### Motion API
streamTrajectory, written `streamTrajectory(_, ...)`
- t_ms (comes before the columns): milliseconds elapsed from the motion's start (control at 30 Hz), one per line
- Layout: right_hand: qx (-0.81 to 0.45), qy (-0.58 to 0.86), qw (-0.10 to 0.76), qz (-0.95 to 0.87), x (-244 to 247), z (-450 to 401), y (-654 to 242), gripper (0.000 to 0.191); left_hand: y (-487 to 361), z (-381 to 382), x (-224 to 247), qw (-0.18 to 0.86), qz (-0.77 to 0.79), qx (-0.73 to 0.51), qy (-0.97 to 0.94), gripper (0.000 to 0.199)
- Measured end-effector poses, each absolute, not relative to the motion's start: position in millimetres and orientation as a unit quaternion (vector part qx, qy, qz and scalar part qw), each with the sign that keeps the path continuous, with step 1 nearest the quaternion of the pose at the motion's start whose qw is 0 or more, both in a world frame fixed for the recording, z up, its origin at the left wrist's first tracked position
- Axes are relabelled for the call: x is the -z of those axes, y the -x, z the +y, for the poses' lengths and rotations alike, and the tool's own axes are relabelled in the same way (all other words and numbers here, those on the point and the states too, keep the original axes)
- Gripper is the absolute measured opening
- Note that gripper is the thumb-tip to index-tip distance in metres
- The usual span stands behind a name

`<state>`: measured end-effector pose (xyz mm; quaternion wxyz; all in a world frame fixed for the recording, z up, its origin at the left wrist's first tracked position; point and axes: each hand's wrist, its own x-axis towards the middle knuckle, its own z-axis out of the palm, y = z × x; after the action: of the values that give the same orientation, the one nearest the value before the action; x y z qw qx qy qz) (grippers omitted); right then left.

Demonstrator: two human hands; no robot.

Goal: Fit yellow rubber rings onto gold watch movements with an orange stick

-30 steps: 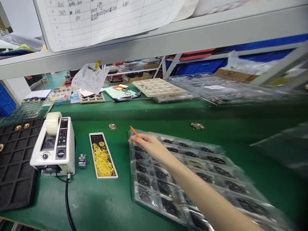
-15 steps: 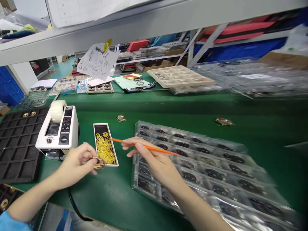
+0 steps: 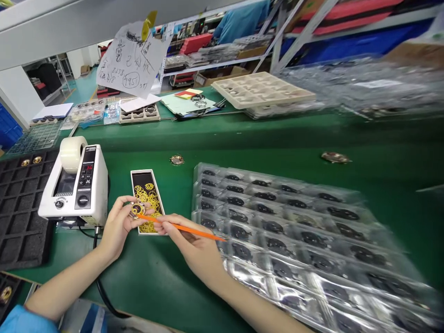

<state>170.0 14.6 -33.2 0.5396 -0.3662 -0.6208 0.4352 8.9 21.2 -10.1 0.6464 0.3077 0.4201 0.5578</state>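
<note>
My left hand [image 3: 117,226] pinches a small round gold-rimmed watch case [image 3: 135,209] between thumb and fingers, its dark and yellow inside turned up toward me. A slim orange pointed stick [image 3: 197,231] is held pen-like in my right hand [image 3: 199,254]. Its left tip lies at the watch case; whether they touch I cannot tell. Both hands are over the near part of a narrow white box [image 3: 158,194], where many yellow ring-shaped parts [image 3: 148,190] lie loose on a dark bottom.
On the left stand a white tape dispenser [image 3: 99,185] and a black foam tray [image 3: 29,203]. Clear plastic trays [image 3: 256,217] of dark round parts lie at the right. Two small metal round parts [image 3: 176,159] rest farther back. A beige tray [image 3: 260,90] sits on the rear ledge.
The watch case has come up and tilted to face me. My right hand has moved left and down, bringing the orange stick's tip from the box to the case. The camera view has tipped downward.
</note>
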Motion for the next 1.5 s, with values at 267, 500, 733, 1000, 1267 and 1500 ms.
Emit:
streamTrajectory(267,-0.176,0.181,0.488,-0.835,40.2,18.5,-178.7,0.024,-5.6,18.5,7.6,0.69,0.401,-0.528,-0.29,0.027)
streamTrajectory(500,-0.042,0.177,0.473,-0.862,31.7,14.4,-186.1,0.02,-5.1,17.7,8.1,0.685,0.397,-0.534,-0.297,0.029)
streamTrajectory(733,-0.088,0.275,0.547,-0.786,22.1,17.2,-177.2,0.025,-12.6,7.6,11.9,0.695,0.387,-0.519,-0.313,0.039)
streamTrajectory(1000,0.102,0.2,0.446,-0.866,40.7,23.7,-174.4,0.022,-10.2,10.6,12.4,0.702,0.411,-0.502,-0.294,0.036)
streamTrajectory(1267,0.029,0.213,0.482,-0.85,25.0,22.2,-185.6,0.021,-8.2,15.1,13.0,0.666,0.456,-0.482,-0.342,0.03)
streamTrajectory(1500,-0.124,0.313,0.573,-0.748,22.1,15.9,-191.4,0.027,-9.8,14.3,13.7,0.607,0.473,-0.481,-0.419,0.016)
